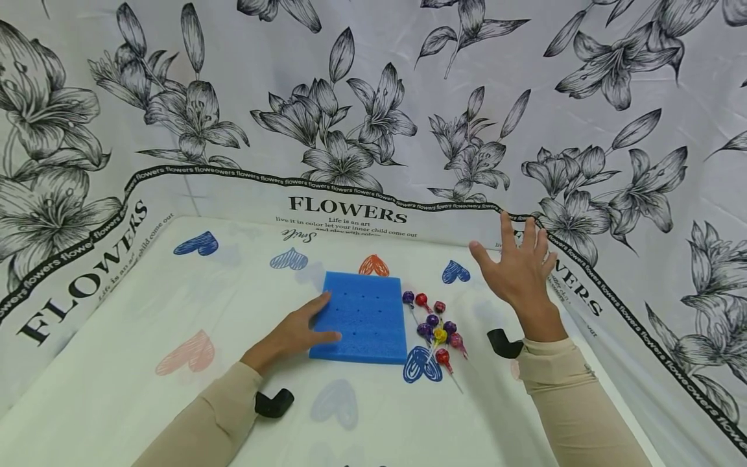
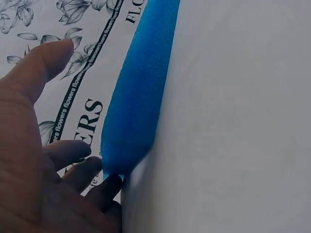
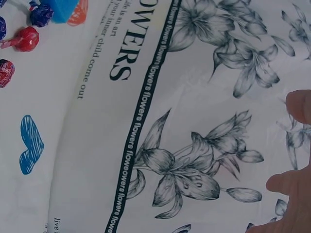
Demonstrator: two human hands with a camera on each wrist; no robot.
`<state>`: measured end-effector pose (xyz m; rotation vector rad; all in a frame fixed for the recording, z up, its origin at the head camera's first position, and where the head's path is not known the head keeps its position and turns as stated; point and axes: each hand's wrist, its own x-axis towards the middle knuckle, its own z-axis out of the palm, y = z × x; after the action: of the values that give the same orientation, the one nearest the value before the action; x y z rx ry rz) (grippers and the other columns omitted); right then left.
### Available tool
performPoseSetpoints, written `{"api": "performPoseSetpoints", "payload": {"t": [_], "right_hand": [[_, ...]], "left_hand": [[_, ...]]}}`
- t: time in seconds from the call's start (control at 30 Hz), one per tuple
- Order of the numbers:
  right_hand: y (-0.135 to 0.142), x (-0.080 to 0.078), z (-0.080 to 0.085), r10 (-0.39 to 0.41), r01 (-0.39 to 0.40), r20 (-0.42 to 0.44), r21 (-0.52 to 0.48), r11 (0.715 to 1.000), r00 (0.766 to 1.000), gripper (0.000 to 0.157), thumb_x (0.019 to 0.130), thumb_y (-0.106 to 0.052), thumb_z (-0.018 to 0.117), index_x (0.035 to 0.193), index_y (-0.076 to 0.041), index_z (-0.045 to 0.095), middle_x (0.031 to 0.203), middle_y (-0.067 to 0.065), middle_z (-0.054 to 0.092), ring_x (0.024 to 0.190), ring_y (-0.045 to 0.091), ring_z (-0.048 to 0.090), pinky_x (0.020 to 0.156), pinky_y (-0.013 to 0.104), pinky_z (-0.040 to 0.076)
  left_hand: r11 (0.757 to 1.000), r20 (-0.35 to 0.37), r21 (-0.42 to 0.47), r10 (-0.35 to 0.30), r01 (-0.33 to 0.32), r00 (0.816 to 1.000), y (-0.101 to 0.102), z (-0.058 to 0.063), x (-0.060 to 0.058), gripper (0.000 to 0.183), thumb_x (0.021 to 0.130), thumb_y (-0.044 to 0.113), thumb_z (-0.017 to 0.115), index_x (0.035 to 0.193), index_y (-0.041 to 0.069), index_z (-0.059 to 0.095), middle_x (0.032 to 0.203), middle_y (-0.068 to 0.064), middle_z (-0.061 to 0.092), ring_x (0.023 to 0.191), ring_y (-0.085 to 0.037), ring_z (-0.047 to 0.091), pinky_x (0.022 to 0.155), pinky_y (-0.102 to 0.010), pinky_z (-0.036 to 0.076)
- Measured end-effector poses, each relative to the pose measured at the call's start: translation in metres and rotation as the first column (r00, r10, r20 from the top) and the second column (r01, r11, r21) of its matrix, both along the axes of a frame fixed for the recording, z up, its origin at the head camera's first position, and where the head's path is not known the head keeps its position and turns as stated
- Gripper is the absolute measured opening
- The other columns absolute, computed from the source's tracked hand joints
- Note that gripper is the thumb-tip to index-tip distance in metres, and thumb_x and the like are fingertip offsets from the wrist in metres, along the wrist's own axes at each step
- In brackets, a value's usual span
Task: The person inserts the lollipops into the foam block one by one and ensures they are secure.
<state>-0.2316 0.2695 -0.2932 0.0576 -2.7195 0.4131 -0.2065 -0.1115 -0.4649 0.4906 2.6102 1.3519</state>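
Note:
A blue foam block [image 1: 364, 324] with rows of small holes lies flat on the table. My left hand [image 1: 297, 324] is at its left side, thumb overlapping the near left part and fingers at the far left edge. In the left wrist view the fingertips [image 2: 112, 184] come right up to the block's corner [image 2: 129, 150], and the thumb is spread apart. To the right of the block lies a loose pile of wrapped lollipops [image 1: 440, 336], red, purple and yellow. My right hand [image 1: 519, 272] is raised right of the pile, fingers spread, holding nothing.
The white tablecloth [image 1: 245, 311] has printed hearts. A flower-patterned curtain [image 1: 408, 149] with a black lettered band rises behind and at both sides. Small black pieces [image 1: 274, 403] sit by both sleeve cuffs.

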Motion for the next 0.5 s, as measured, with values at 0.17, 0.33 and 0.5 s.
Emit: {"api": "performPoseSetpoints", "payload": {"t": [0.17,0.33,0.5], "right_hand": [[0.003,0.002,0.001,-0.003,0.003,-0.01,-0.002,1.0,1.0,0.087,0.09,-0.07,0.038,0.157,-0.025,0.006,0.157,0.024,-0.007,0.14,0.047,-0.012,0.099,0.074,-0.007],[0.003,0.004,0.005,0.01,-0.01,-0.014,-0.011,1.0,1.0,0.087,0.09,-0.07,0.039,0.157,-0.025,0.006,0.157,0.022,-0.01,0.14,0.046,-0.013,0.099,0.074,-0.008],[0.001,0.008,0.013,0.028,-0.028,-0.025,-0.009,1.0,0.999,0.087,0.091,-0.069,0.039,0.157,-0.023,0.007,0.157,0.023,-0.009,0.139,0.046,-0.014,0.1,0.074,-0.007]], "left_hand": [[0.998,-0.009,-0.069,-0.012,0.012,1.0,0.002,-0.002,-0.002,0.104,0.077,0.054,0.075,0.152,0.002,0.025,0.158,-0.012,0.018,0.142,-0.037,0.015,0.111,-0.054,0.019],[0.993,-0.027,-0.117,-0.026,0.022,0.999,0.002,-0.004,-0.002,0.106,0.074,0.051,0.079,0.15,-0.001,0.028,0.159,-0.01,0.017,0.143,-0.036,0.014,0.111,-0.053,0.021],[0.991,-0.053,-0.131,-0.039,0.032,0.998,0.003,-0.005,-0.002,0.106,0.073,0.045,0.083,0.15,-0.003,0.028,0.159,-0.011,0.016,0.143,-0.035,0.015,0.111,-0.051,0.021]]}}
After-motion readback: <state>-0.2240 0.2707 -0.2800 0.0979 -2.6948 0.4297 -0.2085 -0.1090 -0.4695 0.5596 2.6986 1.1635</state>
